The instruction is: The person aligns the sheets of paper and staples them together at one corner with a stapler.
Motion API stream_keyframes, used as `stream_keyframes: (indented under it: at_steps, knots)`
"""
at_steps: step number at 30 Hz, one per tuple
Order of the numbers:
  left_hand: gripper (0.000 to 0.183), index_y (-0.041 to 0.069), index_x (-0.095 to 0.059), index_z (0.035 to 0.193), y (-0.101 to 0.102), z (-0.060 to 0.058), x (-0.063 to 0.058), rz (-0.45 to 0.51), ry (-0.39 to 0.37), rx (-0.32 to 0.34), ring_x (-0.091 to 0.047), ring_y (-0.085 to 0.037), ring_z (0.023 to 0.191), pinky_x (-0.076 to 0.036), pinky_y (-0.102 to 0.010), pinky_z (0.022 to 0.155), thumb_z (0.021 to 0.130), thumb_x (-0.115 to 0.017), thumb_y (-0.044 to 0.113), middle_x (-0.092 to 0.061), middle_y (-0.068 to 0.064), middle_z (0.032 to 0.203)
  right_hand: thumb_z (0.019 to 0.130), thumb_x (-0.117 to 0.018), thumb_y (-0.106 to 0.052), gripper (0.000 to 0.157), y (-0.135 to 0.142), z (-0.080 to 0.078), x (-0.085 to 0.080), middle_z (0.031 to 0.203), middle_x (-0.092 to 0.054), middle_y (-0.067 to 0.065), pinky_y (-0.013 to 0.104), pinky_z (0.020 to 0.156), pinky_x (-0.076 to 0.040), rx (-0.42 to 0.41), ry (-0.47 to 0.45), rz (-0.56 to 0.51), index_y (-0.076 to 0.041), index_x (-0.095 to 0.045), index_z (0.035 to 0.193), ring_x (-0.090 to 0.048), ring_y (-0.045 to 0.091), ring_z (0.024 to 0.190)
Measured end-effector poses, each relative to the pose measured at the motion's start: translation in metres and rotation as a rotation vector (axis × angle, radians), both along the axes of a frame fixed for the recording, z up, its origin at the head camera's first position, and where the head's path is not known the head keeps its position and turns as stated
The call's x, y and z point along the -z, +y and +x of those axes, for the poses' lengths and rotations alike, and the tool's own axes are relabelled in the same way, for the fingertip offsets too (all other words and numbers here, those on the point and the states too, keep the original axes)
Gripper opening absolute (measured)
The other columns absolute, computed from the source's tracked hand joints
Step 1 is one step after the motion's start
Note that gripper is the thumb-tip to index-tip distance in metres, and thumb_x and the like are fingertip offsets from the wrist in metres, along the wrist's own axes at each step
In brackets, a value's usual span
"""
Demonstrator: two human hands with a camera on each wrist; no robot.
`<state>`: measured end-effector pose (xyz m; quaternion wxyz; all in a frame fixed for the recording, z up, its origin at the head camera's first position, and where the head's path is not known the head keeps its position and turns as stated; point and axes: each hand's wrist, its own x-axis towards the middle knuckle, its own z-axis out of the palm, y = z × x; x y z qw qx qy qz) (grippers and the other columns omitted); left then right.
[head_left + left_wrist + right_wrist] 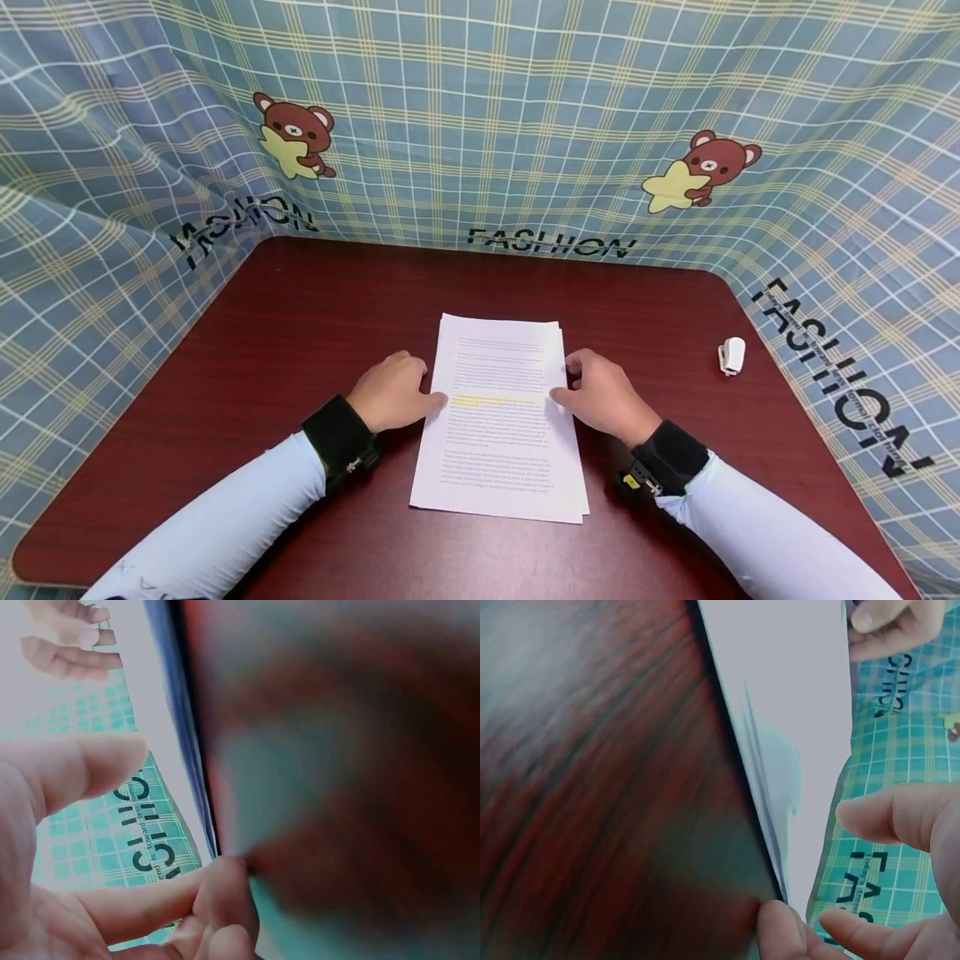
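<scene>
A stack of printed paper sheets (495,450) lies on the dark red table, the top page bearing a yellow highlighted line. Lower sheets stick out slightly along the right and bottom edges. My left hand (393,392) is at the stack's left edge and my right hand (603,393) at its right edge. In the left wrist view, the thumb (97,769) stands apart from the fingers, which touch the edge of the sheets. The right wrist view shows the same: thumb (885,814) raised, fingertips (780,930) against the paper's edge.
A small white stapler (731,356) lies on the table's right side. The reddish-brown table (322,308) has rounded far corners. Blue plaid cloth (480,125) with bears and lettering hangs around its back and sides.
</scene>
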<state>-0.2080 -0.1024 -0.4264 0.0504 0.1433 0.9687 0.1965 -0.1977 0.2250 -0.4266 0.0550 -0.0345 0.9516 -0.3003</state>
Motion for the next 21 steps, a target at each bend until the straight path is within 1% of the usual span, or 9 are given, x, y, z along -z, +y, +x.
stream_keyframes:
  at_steps: [7, 11, 14, 18, 21]
  knots:
    - [0.040, 0.000, -0.074, 0.105, 0.006, -0.013, 0.001, 0.084, -0.026, -0.016, -0.055, -0.020, 0.077, -0.045, -0.032, 0.065, 0.088, -0.078, 0.036, -0.064, -0.007, 0.089, 0.089, -0.079, -0.026, 0.062, -0.011, -0.004, 0.002, 0.123, -0.066, 0.016, 0.031, 0.073, -0.057, -0.017, 0.019, 0.000, 0.001, -0.053, 0.138, -0.065, 0.024, 0.092]
    - [0.039, 0.000, -0.074, 0.108, 0.007, -0.018, 0.003, 0.168, -0.063, -0.034, -0.058, -0.018, 0.074, -0.046, -0.030, 0.065, 0.087, -0.078, 0.032, -0.068, -0.005, 0.086, 0.088, -0.079, -0.025, 0.062, -0.012, -0.005, 0.003, 0.123, -0.065, 0.016, 0.032, 0.075, -0.058, -0.004, 0.025, 0.006, 0.002, -0.053, 0.138, -0.065, 0.025, 0.094]
    - [0.040, -0.001, -0.072, 0.112, 0.006, -0.021, 0.005, 0.236, -0.098, -0.062, -0.062, -0.017, 0.074, -0.048, -0.029, 0.068, 0.086, -0.078, 0.029, -0.071, -0.004, 0.088, 0.089, -0.078, -0.026, 0.061, -0.011, -0.005, 0.003, 0.124, -0.065, 0.017, 0.033, 0.077, -0.058, 0.014, 0.013, -0.010, 0.001, -0.053, 0.138, -0.065, 0.025, 0.096]
    - [0.043, 0.001, -0.068, 0.116, 0.005, -0.022, 0.006, 0.297, -0.152, -0.103, -0.064, -0.016, 0.081, -0.050, -0.029, 0.074, 0.085, -0.079, 0.030, -0.071, -0.005, 0.096, 0.090, -0.077, -0.026, 0.059, -0.010, -0.005, 0.004, 0.125, -0.065, 0.016, 0.033, 0.078, -0.057, 0.025, -0.005, -0.037, 0.000, -0.053, 0.137, -0.066, 0.025, 0.100]
    - [0.048, 0.001, -0.063, 0.121, 0.005, -0.021, 0.005, 0.361, -0.199, -0.116, -0.065, -0.017, 0.085, -0.052, -0.029, 0.076, 0.085, -0.080, 0.029, -0.070, -0.008, 0.104, 0.090, -0.077, -0.026, 0.058, -0.010, -0.005, 0.005, 0.125, -0.065, 0.016, 0.034, 0.079, -0.057, 0.023, -0.006, -0.044, 0.000, -0.054, 0.137, -0.066, 0.025, 0.100]
